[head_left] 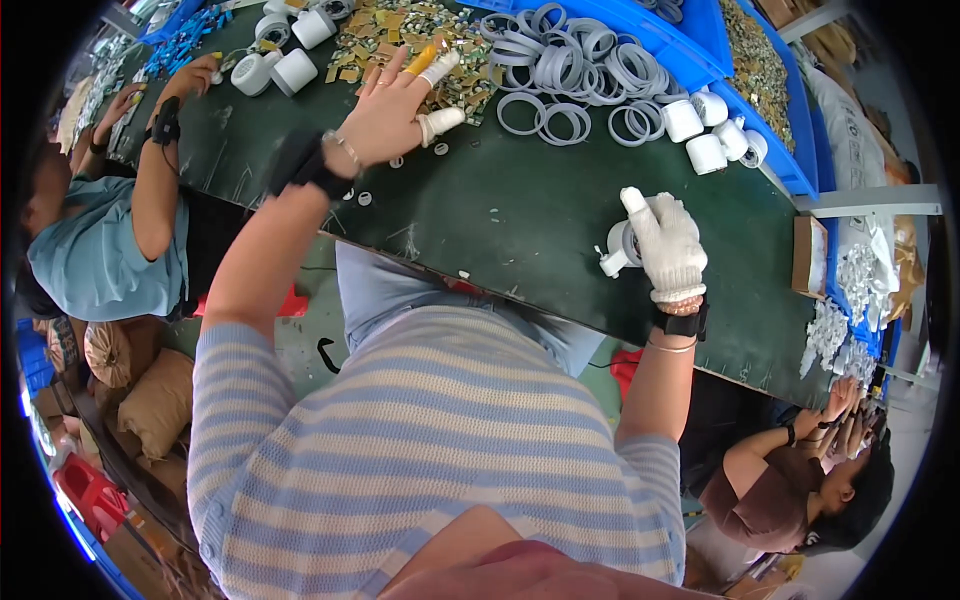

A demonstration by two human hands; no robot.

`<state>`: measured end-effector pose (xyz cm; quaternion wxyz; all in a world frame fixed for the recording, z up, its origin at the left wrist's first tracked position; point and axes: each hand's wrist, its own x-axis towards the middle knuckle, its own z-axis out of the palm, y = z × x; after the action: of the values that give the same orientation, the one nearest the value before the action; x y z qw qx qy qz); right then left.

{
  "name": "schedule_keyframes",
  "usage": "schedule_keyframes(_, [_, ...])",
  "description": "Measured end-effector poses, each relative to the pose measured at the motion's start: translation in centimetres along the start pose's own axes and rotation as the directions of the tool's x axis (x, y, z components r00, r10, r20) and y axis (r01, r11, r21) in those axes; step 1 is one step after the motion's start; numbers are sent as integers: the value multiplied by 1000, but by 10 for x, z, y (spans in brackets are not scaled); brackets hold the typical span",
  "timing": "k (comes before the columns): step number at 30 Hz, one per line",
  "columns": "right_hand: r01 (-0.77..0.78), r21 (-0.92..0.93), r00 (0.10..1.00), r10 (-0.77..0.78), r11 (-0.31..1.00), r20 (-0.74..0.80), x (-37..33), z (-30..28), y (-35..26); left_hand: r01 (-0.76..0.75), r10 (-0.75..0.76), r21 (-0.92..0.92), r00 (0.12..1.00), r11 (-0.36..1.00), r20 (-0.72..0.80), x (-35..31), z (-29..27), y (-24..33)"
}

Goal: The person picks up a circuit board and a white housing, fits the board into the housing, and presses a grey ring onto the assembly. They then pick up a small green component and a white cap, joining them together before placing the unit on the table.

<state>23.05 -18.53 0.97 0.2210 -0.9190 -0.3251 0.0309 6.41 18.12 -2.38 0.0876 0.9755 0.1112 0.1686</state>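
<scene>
My left hand (385, 115) is bare apart from white and yellow coverings on some fingertips. Its fingers are spread over the near edge of a pile of small yellowish and green circuit boards (365, 42), and no object shows in it. On the right, my right hand (668, 245) wears a white knit glove. It is closed on a white round housing (612, 263), which rests on the dark green table (480, 215). Part of the housing is hidden under the glove. A few small white discs (365, 198) lie near my left wrist.
Loose grey rings (570, 65) are heaped at the back, beside a blue bin (660, 40). White cylindrical housings stand at the right (707, 153) and far left (293, 72). One co-worker (110, 235) works at the left, another (780, 490) at the lower right.
</scene>
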Motion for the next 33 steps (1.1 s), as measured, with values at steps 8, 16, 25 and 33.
schedule_keyframes(8, [162, -61, 956, -172, 985, -237, -21, 0, -8, -48, 2, 136, 948, 990, 318, -44, 13, 56])
schedule_keyframes(16, [200, 65, 926, -167, 978, -338, -45, -4, -13, -163, 161, -17, 984, 987, -72, -28, -12, 53])
schedule_keyframes(25, [187, -6, 936, -180, 982, -301, -76, -9, -38, -563, 566, -59, 819, 825, 99, 4, 5, 109])
schedule_keyframes(33, [202, -155, 932, -238, 967, -274, -77, 20, -37, 402, 5, -841, 901, 362, 433, -13, -19, 137])
